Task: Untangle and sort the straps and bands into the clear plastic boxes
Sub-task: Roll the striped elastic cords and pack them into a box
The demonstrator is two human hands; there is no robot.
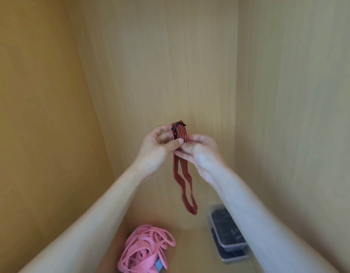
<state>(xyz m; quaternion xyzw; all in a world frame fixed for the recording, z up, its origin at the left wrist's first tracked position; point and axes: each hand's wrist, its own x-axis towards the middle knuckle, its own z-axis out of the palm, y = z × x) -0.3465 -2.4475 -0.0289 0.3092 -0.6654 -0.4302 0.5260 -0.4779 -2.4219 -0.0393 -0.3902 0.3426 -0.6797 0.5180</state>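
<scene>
A red strap with black stripes (185, 186) hangs in the air in front of me, its loop dangling down. Its top end carries a black buckle (176, 127). My left hand (160, 142) pinches the strap just below the buckle, thumb against the band. My right hand (201, 150) grips the same strap from the right side, fingers curled round it. A tangled heap of pink bands (144, 249) lies on the wooden floor at the lower middle. Two stacked clear plastic boxes (229, 235) with dark contents sit at the lower right, partly hidden by my right forearm.
I am looking into a wooden cabinet with a back panel (162, 66) and side walls (42, 95) on the left and right. A small blue-grey piece (159, 265) shows under the pink bands.
</scene>
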